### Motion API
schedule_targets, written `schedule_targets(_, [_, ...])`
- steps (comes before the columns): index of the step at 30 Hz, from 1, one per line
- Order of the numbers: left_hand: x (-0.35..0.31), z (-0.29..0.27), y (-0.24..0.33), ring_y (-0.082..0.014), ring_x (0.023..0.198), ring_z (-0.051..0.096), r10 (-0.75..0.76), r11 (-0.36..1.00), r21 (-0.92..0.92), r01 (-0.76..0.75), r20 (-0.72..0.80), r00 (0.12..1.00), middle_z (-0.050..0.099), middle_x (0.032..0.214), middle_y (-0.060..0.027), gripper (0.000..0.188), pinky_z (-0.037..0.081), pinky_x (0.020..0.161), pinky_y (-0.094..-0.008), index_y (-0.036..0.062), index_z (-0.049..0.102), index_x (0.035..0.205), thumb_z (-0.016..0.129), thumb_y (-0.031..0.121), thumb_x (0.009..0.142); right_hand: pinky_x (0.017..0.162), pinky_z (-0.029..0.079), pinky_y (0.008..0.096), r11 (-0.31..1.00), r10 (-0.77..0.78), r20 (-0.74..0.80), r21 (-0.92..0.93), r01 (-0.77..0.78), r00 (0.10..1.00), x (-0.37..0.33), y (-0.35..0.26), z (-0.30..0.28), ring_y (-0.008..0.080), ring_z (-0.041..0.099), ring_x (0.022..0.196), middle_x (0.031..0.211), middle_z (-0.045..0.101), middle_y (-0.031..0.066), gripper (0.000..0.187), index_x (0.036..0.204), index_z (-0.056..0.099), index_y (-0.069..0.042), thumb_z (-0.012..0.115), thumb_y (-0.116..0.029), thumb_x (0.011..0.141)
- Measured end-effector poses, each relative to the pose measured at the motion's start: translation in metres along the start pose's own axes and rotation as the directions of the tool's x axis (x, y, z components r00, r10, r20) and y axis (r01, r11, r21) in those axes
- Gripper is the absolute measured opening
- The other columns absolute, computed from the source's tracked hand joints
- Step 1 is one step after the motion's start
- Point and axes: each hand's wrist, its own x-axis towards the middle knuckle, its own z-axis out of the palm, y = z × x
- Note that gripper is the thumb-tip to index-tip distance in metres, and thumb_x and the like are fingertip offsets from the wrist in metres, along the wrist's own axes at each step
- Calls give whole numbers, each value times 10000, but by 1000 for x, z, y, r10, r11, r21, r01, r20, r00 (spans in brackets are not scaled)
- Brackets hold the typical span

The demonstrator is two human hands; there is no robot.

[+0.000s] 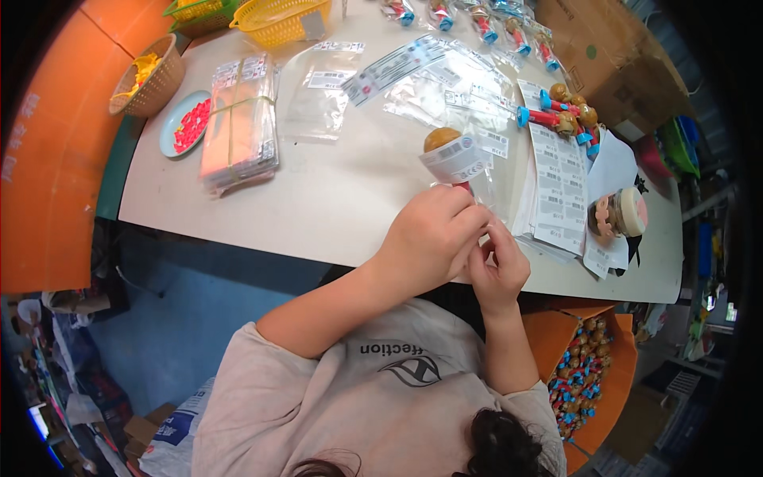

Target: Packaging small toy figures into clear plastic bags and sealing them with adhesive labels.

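Note:
Over the table's front edge, my left hand (435, 237) is closed around the red stem of a ball-headed toy (442, 140). The toy's round brown top points away from me. A white printed label (458, 161) curves across it, with clear film beside it. My right hand (499, 266) meets the left one, thumb and fingertips pinched together; whatever lies between them is too small to make out. Beyond the toy lie clear plastic bags (413, 102) with printed headers. To the right, several similar toys (563, 115) rest near sheets of labels (559, 187).
A banded stack of bags (238, 127) lies left, beside a plate (168, 143) of small red pieces. Baskets (159, 83) stand at the far left. A lidded jar (628, 213) lies right; a cardboard box (616, 60) stands behind. An orange carton (628, 374) of toys sits below right.

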Motion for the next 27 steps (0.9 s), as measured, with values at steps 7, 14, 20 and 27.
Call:
schedule_targets(7, [-4, -6, 1, -280, 717, 576, -40, 999, 28, 39, 58, 997, 573, 796, -90, 163, 476, 626, -358, 51, 611, 869, 681, 19, 726, 450, 413, 197, 988, 71, 10, 136, -72, 997, -3, -1, 1, 67, 562, 558, 1108, 675, 160, 368, 1071, 631, 2, 707, 89, 721])
schedule_targets(14, [4, -14, -5, -271, 702, 580, -86, 995, 46, 88, -54, 995, 577, 767, -90, 166, 469, 597, -343, 52, 615, 859, 695, 3, 721, 448, 396, 175, 991, 99, 6, 86, -99, 995, -6, -4, -1, 39, 529, 517, 1024, 695, 129, 361, 1075, 624, 16, 717, 76, 731])
schedule_targets(20, [-2, -11, -5, -274, 680, 586, -109, 992, 62, 110, -29, 994, 589, 771, -92, 156, 469, 584, -342, 54, 609, 852, 699, 7, 734, 406, 305, 142, 446, 734, 191, 587, -675, 651, 4, -24, -5, 3, 448, 476, 984, 680, 112, 261, 1103, 578, -5, 644, -62, 857])
schedule_targets(27, [-12, 0, -7, -275, 679, 594, -152, 988, 34, 154, -58, 987, 589, 775, -97, 163, 479, 588, -345, 56, 604, 861, 698, 9, 737, 379, 276, 161, -410, 614, 707, 665, -624, 349, 4, -15, -7, 38, 408, 436, 913, 663, 131, 270, 1066, 576, 2, 513, -241, 966])
